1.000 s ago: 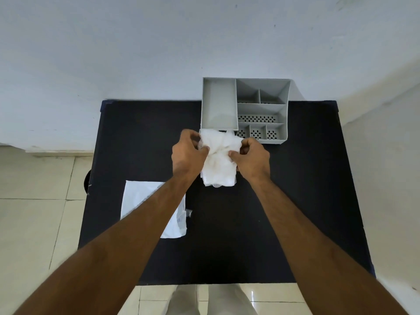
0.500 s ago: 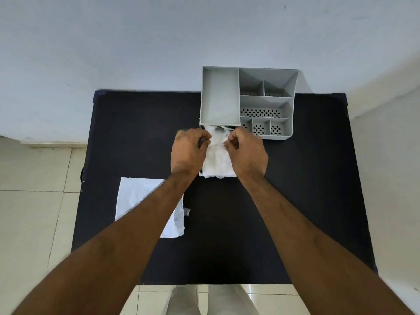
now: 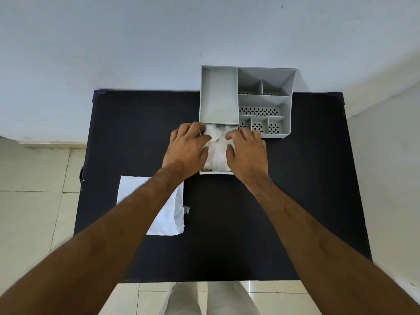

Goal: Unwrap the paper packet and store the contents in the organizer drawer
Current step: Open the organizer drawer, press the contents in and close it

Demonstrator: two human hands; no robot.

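A grey organizer [image 3: 264, 103] stands at the back of the black table [image 3: 295, 201]. Its drawer [image 3: 216, 172] is pulled out toward me under the long left compartment. A crumpled white wad [image 3: 217, 144] lies inside the drawer. My left hand [image 3: 186, 148] and my right hand [image 3: 246, 153] rest palm down on either side of the wad, fingers spread, thumbs on it, pressing rather than gripping. The hands hide most of the drawer's sides. A flat white paper wrapper [image 3: 169, 214] lies on the table at the left, partly under my left forearm.
The organizer's right half has several small compartments [image 3: 259, 127] with perforated floors. A white wall rises just behind the table. Tiled floor [image 3: 34, 212] shows past the table's left and near edges. My legs [image 3: 209, 298] show below the near edge.
The white wad went from being held up and bunched between both fists to lying in the drawer. Both hands have flattened out on top of it.
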